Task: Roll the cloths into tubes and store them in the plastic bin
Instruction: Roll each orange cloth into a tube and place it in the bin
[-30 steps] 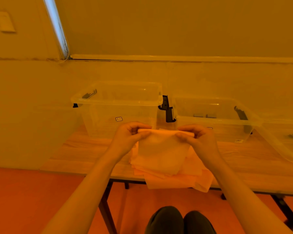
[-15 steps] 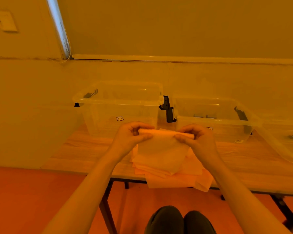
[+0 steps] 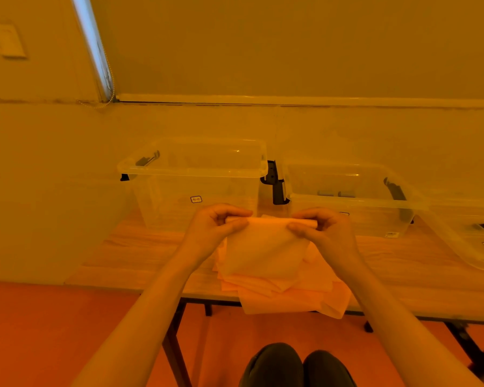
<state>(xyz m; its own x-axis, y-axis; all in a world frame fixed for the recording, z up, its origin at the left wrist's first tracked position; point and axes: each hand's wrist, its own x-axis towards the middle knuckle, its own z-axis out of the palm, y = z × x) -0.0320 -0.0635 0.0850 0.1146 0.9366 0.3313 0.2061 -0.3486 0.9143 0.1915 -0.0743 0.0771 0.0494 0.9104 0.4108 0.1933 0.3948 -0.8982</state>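
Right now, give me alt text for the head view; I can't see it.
Both hands, left hand and right hand, pinch the rolled top edge of a cloth over a cloth stack on a wooden table. Clear plastic bins stand behind.

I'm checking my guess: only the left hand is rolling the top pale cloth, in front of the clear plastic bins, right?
Not quite. The head view shows both the left hand and the right hand rolling the top pale cloth, in front of the clear plastic bins.
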